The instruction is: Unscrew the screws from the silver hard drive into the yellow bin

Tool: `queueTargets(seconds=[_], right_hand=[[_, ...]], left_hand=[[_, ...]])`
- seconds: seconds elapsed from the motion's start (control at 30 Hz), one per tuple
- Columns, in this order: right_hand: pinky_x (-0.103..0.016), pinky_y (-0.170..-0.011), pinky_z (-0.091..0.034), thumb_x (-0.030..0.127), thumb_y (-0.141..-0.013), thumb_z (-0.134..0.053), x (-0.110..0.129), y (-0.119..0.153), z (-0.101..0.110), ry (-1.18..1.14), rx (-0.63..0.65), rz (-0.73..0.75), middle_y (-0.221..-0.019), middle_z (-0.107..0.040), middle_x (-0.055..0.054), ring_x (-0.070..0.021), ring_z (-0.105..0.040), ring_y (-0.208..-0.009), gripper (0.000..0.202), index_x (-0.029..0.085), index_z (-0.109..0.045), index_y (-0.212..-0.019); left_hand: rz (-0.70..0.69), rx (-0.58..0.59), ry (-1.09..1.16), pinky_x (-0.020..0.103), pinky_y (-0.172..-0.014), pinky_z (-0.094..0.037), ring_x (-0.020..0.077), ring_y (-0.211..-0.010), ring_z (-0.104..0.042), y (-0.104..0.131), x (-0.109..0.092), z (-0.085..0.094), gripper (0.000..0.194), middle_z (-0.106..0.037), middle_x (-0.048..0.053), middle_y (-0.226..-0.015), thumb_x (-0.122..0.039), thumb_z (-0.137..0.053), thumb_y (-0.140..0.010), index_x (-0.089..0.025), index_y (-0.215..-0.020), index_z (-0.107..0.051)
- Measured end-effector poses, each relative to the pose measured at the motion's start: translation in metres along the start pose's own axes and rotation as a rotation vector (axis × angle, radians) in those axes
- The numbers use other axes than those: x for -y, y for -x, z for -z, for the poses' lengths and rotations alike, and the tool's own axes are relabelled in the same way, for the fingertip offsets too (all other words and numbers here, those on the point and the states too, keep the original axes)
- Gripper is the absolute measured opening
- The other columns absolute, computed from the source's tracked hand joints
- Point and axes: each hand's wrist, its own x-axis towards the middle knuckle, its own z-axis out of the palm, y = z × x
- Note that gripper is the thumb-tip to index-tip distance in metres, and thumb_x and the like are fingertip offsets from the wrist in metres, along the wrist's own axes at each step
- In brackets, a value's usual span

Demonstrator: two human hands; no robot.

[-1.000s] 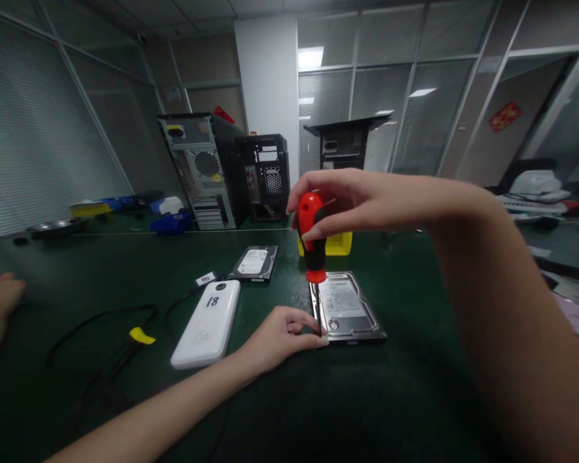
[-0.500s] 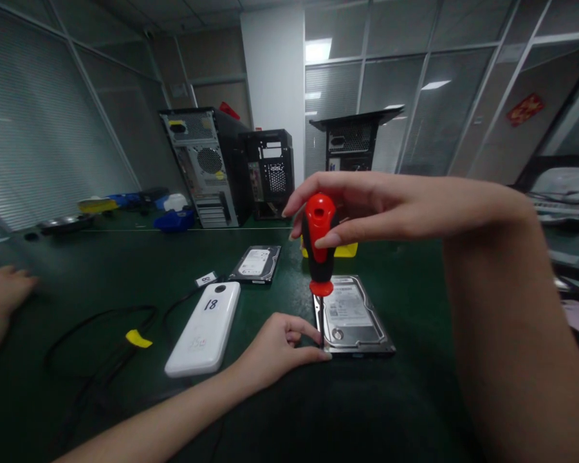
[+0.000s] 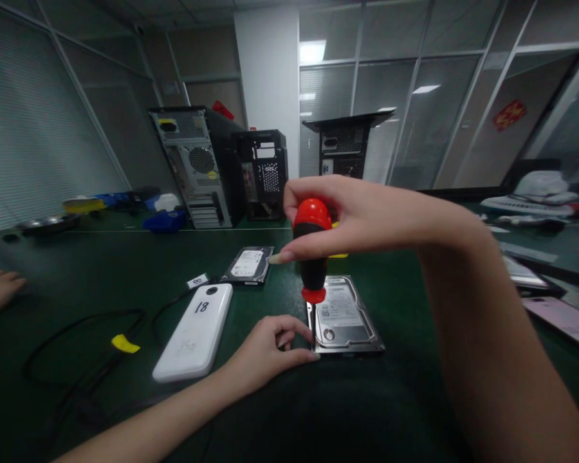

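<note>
My right hand (image 3: 338,215) is wrapped round the red and black handle of a screwdriver (image 3: 313,257). The screwdriver stands upright, its shaft down at the near left corner of a silver hard drive (image 3: 345,312). At that corner my left hand (image 3: 275,344) pinches the drive's edge beside the shaft, thumb along the front and forefinger at the left side. The screwdriver's very tip is hard to make out between the fingers. A second hard drive (image 3: 249,264) lies flat farther back to the left.
Left of my hand lies a white power bank (image 3: 195,334) marked 18, with a black cable (image 3: 82,315). Computer cases (image 3: 193,167) stand at the back. Another person's hand (image 3: 0,289) rests at the far left. A pink phone (image 3: 567,321) lies at right.
My right hand's grip on the screwdriver handle has shifted: the thumb now reaches across the handle to the left and the handle has turned. My left hand stays at the drive's corner.
</note>
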Motion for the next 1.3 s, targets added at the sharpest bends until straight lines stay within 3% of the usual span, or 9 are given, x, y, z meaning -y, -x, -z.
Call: queueTargets(seconds=[0.3,0.5,0.67,1.07,1.3], right_hand=[[-0.023,-0.057,-0.035,0.056,-0.082,-0.055,0.0062,-0.0063,-0.0058,-0.104,0.036,-0.049,-0.077,-0.054,0.000,-0.0099,-0.050,-0.065,0.040,0.016,-0.057,-0.082],[-0.024,-0.066,-0.038,0.036,-0.098,-0.030,0.0053,-0.0042,-0.0082,-0.178,0.006,0.009,-0.079,-0.054,-0.002,-0.0110,-0.050,-0.071,0.038,0.015,-0.055,-0.078],[-0.023,-0.069,-0.040,0.025,-0.098,-0.031,0.0044,-0.0044,-0.0068,-0.176,0.006,0.067,-0.085,-0.055,-0.003,-0.0110,-0.052,-0.079,0.030,0.013,-0.056,-0.085],[-0.023,-0.063,-0.037,0.035,-0.094,-0.045,0.0029,-0.0060,-0.0062,-0.077,-0.017,0.178,-0.078,-0.055,0.000,-0.0093,-0.049,-0.070,0.028,0.013,-0.061,-0.087],[-0.023,-0.072,-0.043,0.024,-0.099,-0.026,0.0024,-0.0024,-0.0049,-0.265,0.023,0.161,-0.097,-0.058,-0.006,-0.0119,-0.055,-0.084,0.036,0.010,-0.059,-0.097]], left_hand=[[-0.038,0.012,0.030,0.020,-0.056,-0.027,0.0105,-0.059,-0.035,0.0013,0.0008,0.0014,0.030,-0.038,-0.007,-0.062,-0.037,-0.075,-0.069,-0.014,-0.088,-0.070],[-0.062,0.049,0.003,0.021,-0.061,-0.033,0.0119,-0.063,-0.043,0.0028,-0.0011,0.0048,0.029,-0.044,-0.007,-0.063,-0.028,-0.077,-0.066,-0.016,-0.091,-0.070],[-0.073,0.050,-0.044,0.025,-0.072,-0.040,0.0157,-0.072,-0.054,0.0037,-0.0026,0.0056,0.024,-0.055,-0.004,-0.070,-0.030,-0.073,-0.070,-0.017,-0.090,-0.069],[-0.068,0.072,-0.082,0.027,-0.077,-0.043,0.0183,-0.081,-0.058,0.0044,-0.0032,0.0070,0.027,-0.061,-0.001,-0.079,-0.030,-0.071,-0.071,-0.018,-0.095,-0.068],[-0.071,0.064,-0.114,0.027,-0.078,-0.043,0.0188,-0.082,-0.057,0.0050,-0.0043,0.0079,0.026,-0.063,0.000,-0.082,-0.032,-0.069,-0.072,-0.019,-0.094,-0.068]])
